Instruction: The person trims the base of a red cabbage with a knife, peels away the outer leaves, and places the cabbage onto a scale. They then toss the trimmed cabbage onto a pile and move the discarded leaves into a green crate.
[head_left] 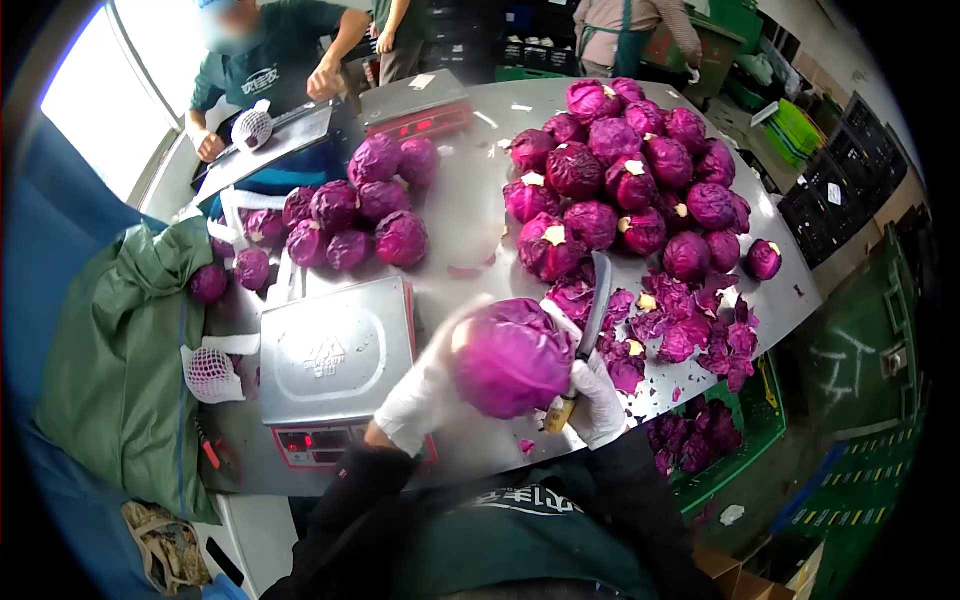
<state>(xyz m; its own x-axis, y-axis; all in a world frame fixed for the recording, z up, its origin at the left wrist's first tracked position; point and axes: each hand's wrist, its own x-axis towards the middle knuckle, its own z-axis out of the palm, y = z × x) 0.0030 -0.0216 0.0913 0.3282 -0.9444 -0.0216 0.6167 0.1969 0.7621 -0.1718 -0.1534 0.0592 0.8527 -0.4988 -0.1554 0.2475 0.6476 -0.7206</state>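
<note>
Head view: left hand (pixel 425 385) is supporting the large purple cabbage (pixel 512 358) from 9 o'clock; blurred, so can't tell finger state. Right hand (pixel 597 400) is holding the knife (pixel 599 300) at the cabbage's 3 o'clock side, fingers closing around the handle, blade pointing to 1. Cabbage is sitting between both gloved hands, above the steel table (pixel 470 225). Scale (pixel 338 350) is resting at 9, cabbage pile (pixel 620 180) at 1, leaf crate (pixel 745 455) at 4.

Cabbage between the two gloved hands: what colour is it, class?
The cabbage is reddish purple, best seen in the head view.
</note>
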